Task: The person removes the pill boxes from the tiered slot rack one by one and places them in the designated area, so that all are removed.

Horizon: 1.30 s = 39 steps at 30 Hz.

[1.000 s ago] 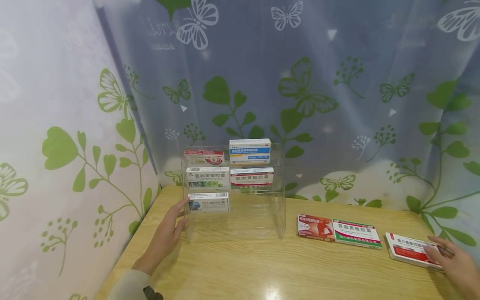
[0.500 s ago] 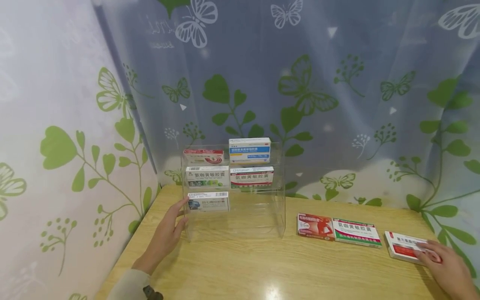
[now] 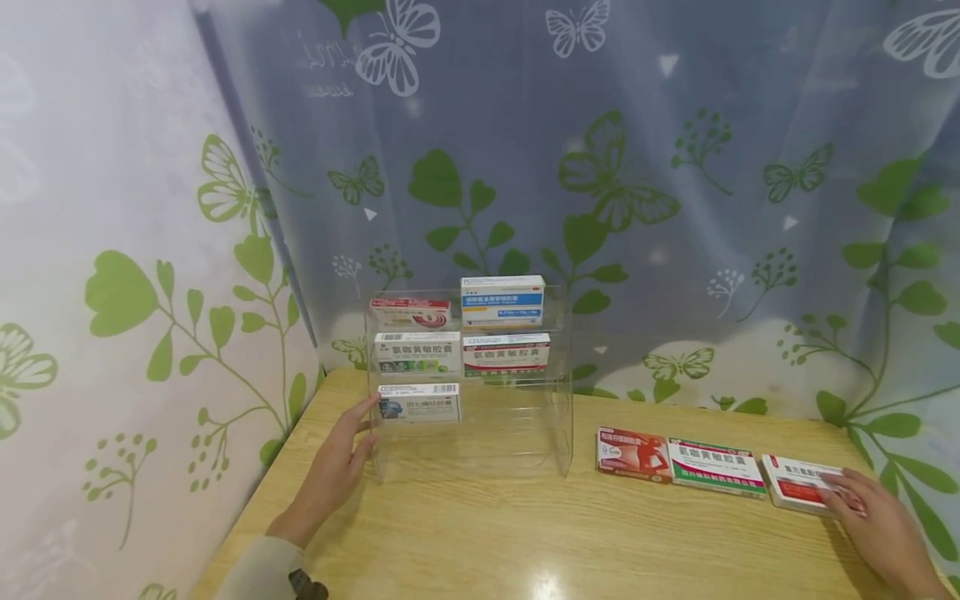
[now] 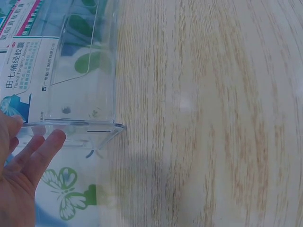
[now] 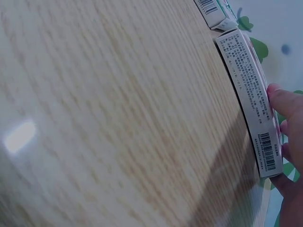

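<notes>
Right hand [image 3: 877, 521]: fingers curled round the white-red box [image 3: 791, 483], which lies just beside the green box [image 3: 716, 468], with the red box [image 3: 633, 457] farther left on the bench [image 3: 540, 533]. Left hand [image 3: 330, 467]: fingers part-bent at the left side of the clear rack [image 3: 517, 408]; cannot tell whether gripping or merely touching.

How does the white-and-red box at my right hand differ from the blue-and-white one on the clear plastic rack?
The white-and-red cardboard box lies flat on the wooden table; the blue-and-white cardboard box stands high in the clear plastic rack. Your right hand touches the first, not the second. Both are rectangular.
</notes>
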### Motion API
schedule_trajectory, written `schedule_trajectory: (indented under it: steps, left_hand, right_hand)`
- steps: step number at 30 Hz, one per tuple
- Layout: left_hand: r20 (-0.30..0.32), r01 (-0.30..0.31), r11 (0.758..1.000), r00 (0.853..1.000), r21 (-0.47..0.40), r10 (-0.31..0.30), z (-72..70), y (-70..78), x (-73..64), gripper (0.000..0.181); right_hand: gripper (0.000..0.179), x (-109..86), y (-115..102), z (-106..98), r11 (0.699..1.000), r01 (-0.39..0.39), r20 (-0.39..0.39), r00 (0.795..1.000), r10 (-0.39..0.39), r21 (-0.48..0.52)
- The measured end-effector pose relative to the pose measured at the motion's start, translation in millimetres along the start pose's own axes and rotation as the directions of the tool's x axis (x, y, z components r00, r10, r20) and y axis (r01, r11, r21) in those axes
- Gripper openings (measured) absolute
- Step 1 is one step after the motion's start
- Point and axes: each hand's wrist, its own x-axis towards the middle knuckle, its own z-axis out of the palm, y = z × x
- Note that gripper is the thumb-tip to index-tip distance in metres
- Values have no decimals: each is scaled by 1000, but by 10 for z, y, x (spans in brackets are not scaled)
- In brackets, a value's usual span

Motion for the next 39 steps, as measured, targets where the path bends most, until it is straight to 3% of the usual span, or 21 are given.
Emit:
schedule_trajectory:
  steps: [28,34,39]
  left_hand:
    - [-3,-4,1000,1000,3,4,15,-7,5,69]
    - [-1,1,1000,1000,2,-1,12,-7,4,69]
    - [-3,3,1000,1000,-1,-3,8,-9,0,70]
  right_hand:
    - [45,91,-84,8,1000,10,-1,1000,-10,23]
    - [47,123,-133,-24,999,15,-46,999,-13,41]
    - [44,199,-311,-87,996,55,-127,991,-46,68]
